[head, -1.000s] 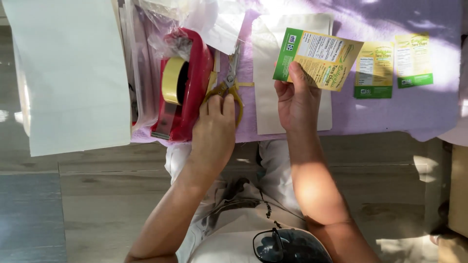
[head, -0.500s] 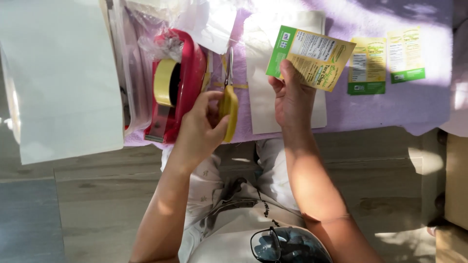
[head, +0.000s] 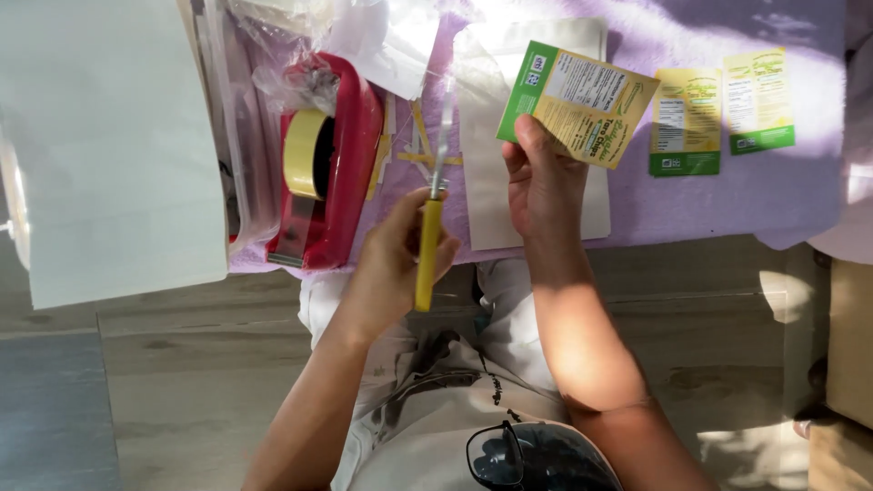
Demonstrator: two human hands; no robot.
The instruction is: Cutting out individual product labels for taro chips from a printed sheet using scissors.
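The left hand (head: 396,264) has its fingers closed around the yellow-handled scissors (head: 429,232), blades pointing to 12 o'clock, and the right hand (head: 544,182) pinches a green-and-yellow label card (head: 582,105) above the desk (head: 809,195). Two similar labels (head: 718,114) already lie flat at 2 o'clock; judging by the yellow trimmings (head: 418,145) beside the red tape dispenser (head: 327,164), cutting seems partly done, with this card uncut.

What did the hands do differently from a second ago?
The left hand took hold of the yellow-handled scissors that lay on the table, lifted them and turned them, so the blades now point away from the person. The right hand went on holding the green and yellow card up. The red tape dispenser and the two labels on the purple cloth stayed put.
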